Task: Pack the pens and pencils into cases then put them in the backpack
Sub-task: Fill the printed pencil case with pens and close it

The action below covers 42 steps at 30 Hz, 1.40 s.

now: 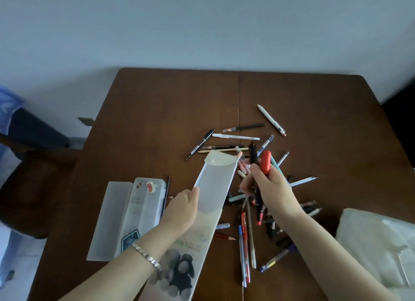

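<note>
My left hand (183,207) grips a long frosted white pencil case (215,184) by its left edge, with its round flap open at the far end. My right hand (269,188) is closed around a bundle of pens (260,164), among them a thick red one and a black one, held just right of the case's open end. Under and around that hand a pile of loose pens and pencils (247,233) is scattered on the brown table (157,121). To the left, a second translucent case (128,215) with stickers lies on the table.
A white pen (271,119) and several others lie farther back on the table. A pale bag-like object (377,242) rests at the table's right front corner. A dark chair (33,188) stands to the left, and a wall is behind the table.
</note>
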{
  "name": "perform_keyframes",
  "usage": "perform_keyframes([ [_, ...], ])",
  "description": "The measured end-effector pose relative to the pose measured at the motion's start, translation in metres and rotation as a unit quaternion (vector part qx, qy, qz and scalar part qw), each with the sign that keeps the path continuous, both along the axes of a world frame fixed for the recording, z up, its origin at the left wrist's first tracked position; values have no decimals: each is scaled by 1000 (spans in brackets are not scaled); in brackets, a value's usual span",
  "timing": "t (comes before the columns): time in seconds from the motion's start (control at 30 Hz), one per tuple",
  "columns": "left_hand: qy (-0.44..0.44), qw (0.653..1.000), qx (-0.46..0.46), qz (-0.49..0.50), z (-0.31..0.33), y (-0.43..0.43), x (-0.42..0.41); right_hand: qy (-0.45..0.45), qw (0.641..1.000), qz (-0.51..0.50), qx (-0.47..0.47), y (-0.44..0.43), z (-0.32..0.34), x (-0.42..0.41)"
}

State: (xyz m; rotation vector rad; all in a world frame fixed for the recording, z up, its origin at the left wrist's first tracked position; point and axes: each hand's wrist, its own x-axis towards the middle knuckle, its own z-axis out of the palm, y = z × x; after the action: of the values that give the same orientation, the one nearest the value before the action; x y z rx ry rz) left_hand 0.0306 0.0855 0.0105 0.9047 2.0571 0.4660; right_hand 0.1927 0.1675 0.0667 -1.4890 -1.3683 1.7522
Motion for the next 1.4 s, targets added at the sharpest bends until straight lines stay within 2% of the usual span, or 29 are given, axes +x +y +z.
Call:
perform_keyframes([
  [0.07,-24,999,19,-24,5,0,14,170,981,-90,-7,-7,14,-6],
  [0.13,-49,997,44,-30,9,-1,28,203,971,-115,44,-15,10,-15],
  [0.23,-16,997,72,-40,15,-3,40,149,980,-77,106,-27,-7,-22],
  [0.33,40,994,97,-44,17,-3,38,112,990,-23,83,-32,-10,-25],
  [0.4,66,992,97,-43,15,-3,36,-15,990,22,136,-30,-9,-26],
  [0.47,80,991,96,-37,14,-2,36,-145,962,49,226,-22,-14,-24],
  [0.53,76,991,104,-21,14,1,36,-219,931,95,274,-16,-21,-22],
  [0.6,63,992,112,-10,12,5,35,-301,868,174,355,-12,-31,-23],
  [0.63,60,992,114,-7,11,7,33,-320,835,206,397,-11,-37,-24],
  [0.67,60,991,116,-1,10,9,30,-309,822,220,425,-10,-40,-26],
  [0.77,52,992,108,42,5,12,17,-189,846,169,469,11,-41,-23],
  [0.8,51,992,101,59,3,14,11,-186,838,139,494,25,-45,-19],
  [0.83,54,992,94,72,1,16,7,-217,827,125,504,43,-51,-12],
  [0.9,67,991,86,81,-3,20,-1,-348,807,170,445,80,-64,0],
  [0.97,80,991,80,76,-6,25,-6,-450,757,289,375,104,-80,7],
  [1.07,80,991,71,79,-9,31,-10,-507,610,462,396,120,-93,5],
  [1.1,79,991,68,82,-10,31,-11,-509,580,489,407,123,-94,4],
  [1.17,77,991,67,89,-12,32,-14,-514,544,517,414,126,-94,2],
  [1.23,78,990,68,92,-13,32,-18,-510,501,509,479,130,-98,1],
  [1.3,86,990,69,92,-13,31,-21,-456,516,487,537,126,-96,-3],
  [1.4,93,989,60,95,-15,29,-24,-382,533,569,497,102,-97,-14],
])
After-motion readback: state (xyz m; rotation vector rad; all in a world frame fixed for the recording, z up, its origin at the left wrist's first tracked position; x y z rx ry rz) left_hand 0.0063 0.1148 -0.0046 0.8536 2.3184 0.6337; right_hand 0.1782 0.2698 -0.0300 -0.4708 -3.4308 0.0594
